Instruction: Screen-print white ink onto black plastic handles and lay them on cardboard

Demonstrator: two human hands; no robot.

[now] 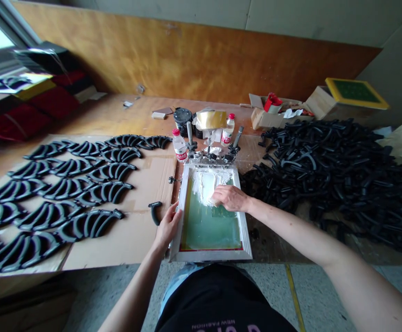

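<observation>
In front of me lies a screen printing frame [245,237] with a metal rim and green mesh, clamped at its far end to a hinged metal stand [209,158]. White paste [206,182] is smeared over the far part of the mesh. My right hand [233,198] is closed low over the mesh at the paste's near edge; what its fingers pinch is mostly hidden beneath them. My left hand [170,223] grips the frame's left rim. Just left of that hand, a single curved black plastic handle [155,213] rests on the cardboard.
Rows of similar black handles [62,189] cover the cardboard at left. A large heap of black parts [339,180] fills the right. Behind the stand are two red-capped bottles [179,146], a black tub [183,119] and a tape roll [211,120]. An open box [279,113] sits farther back.
</observation>
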